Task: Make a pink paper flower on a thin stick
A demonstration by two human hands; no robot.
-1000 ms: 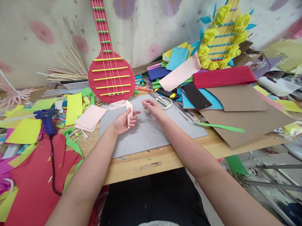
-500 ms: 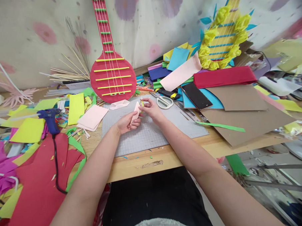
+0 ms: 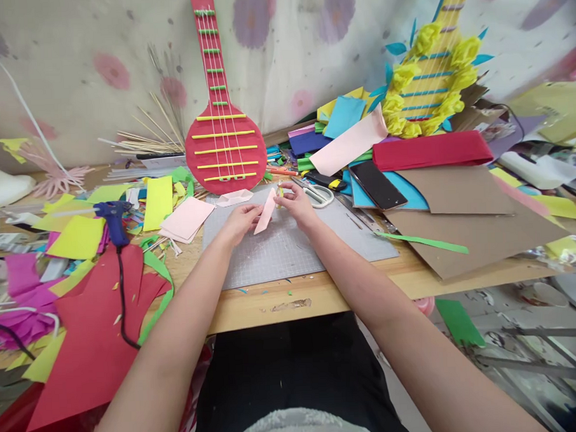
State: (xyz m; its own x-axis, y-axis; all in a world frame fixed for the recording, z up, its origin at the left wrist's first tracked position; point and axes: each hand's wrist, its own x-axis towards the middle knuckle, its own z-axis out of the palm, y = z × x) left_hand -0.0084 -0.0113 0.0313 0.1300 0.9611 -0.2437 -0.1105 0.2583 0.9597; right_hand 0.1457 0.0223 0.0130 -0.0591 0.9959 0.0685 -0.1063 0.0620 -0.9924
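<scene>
Above the grey cutting mat (image 3: 252,262), my left hand (image 3: 240,224) pinches a narrow folded strip of pale pink paper (image 3: 267,214), which slants upward to the right. My right hand (image 3: 297,206) is closed at the strip's upper end, its fingertips on a small yellow piece (image 3: 280,193) whose kind I cannot make out. Just behind the hands lies a folded pale pink paper shape (image 3: 234,198). Pale pink paper squares (image 3: 187,218) are stacked to the left of the mat. White-handled scissors (image 3: 321,197) rest beside my right hand.
A red paper lute (image 3: 225,148) leans on the curtain, and a yellow one with paper flowers (image 3: 428,86) stands at back right. A blue glue gun (image 3: 114,220) lies on the left among paper scraps. A phone (image 3: 378,184) and brown cardboard (image 3: 460,234) lie right.
My left hand has shifted its grip lower on the pink strip, so more of the strip shows. The view has swung slightly to the left.
</scene>
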